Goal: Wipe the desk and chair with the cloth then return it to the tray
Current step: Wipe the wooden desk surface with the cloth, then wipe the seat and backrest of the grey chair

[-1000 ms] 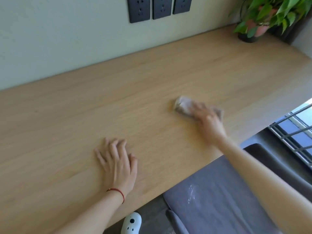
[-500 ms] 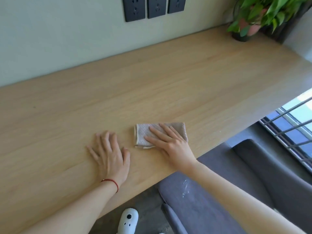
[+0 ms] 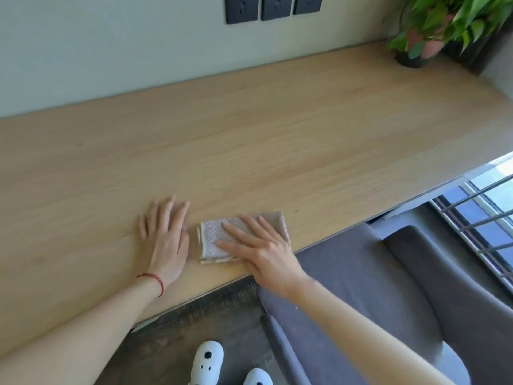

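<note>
Wooden worktop (image 3: 277, 140) along a pale wall, potted plant (image 3: 433, 29) at the far right corner. Since a second ago the cloth (image 3: 213, 240) has been swept from mid-worktop back to the near edge, now just beside the left hand (image 3: 163, 240). Right hand (image 3: 261, 251) lies flat on the cloth, fingers (image 3: 236, 230) spread, pressing not pinching. Left hand is flat on the wood, fingers loosely together, holding nothing. Likely one desk pass is ending; the grey chair (image 3: 361, 287) looks unwiped, no tray in view.
</note>
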Tool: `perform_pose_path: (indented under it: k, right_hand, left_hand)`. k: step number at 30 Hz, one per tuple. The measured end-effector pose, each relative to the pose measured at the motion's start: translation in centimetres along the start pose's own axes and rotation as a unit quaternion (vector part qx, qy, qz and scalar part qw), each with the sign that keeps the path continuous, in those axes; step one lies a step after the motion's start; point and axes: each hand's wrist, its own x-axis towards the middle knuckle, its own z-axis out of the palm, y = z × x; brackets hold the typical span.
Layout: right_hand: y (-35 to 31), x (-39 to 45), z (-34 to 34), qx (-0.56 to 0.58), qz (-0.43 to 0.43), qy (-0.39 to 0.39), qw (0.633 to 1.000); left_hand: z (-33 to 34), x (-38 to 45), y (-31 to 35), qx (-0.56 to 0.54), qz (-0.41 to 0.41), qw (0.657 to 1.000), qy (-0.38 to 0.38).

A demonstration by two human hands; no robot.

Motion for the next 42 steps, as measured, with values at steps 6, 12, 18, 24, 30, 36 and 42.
perform_pose_path:
  k: [6, 12, 18, 24, 30, 36, 42]
  right_hand:
    - [3.9, 11.5, -0.5, 0.013, 0.21, 0.04, 0.977]
    - [0.6, 7.6, 1.0, 0.015, 0.082, 0.038, 0.996]
    - [1.9, 4.6, -0.7, 0.043, 0.122, 0.054, 0.99]
    - [-0.6, 0.1, 0.1, -0.019, 0.008, 0.005, 1.0]
    - [2.4, -4.2, -3.8, -0.141, -0.041, -0.058, 0.988]
    - [1.6, -9.1, -4.8, 0.046, 0.199, 0.17, 0.964]
    - [1.4, -17.4, -0.3, 0.295, 0.403, 0.304, 0.811]
  left_hand:
    - [-0.4, 0.0, 0.2, 0.03, -0.045, 0.998, 0.018]
    - [-0.6, -0.4, 0.4, 0.04, -0.043, 0.998, 0.008]
    - [-0.6, 0.0, 0.5, 0.041, -0.048, 0.998, 0.009]
    - [-0.1, -0.4, 0.4, 0.03, -0.034, 0.998, 0.033]
    - [-1.0, -0.3, 1.3, 0.046, -0.039, 0.998, 0.006]
    - [-2.0, -5.0, 7.4, -0.037, 0.143, 0.989, 0.019]
    - [5.1, -15.9, 12.1, -0.09, 0.167, 0.971, -0.149]
